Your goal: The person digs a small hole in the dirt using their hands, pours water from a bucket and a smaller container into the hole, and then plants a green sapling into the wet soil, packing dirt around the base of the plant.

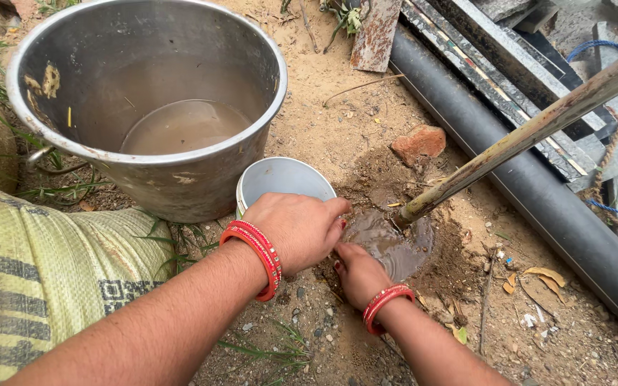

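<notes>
My left hand (pixel 298 229) grips the white cup (pixel 280 179), fingers curled over its rim. My right hand (pixel 359 275), fingers pressed together, touches the puddle (pixel 395 239) beside the pole (pixel 523 136).

Single head view from above, steeply down and close onto sandy ground (pixel 337 129) at arm's reach

Red bangles (pixel 257 254) with pale beading; grey metal pot (pixel 151 100) holding brown water; white cup (pixel 284 179); yellow-green woven sack (pixel 44 271) with black stripes; black pipe (pixel 538 186).
</notes>
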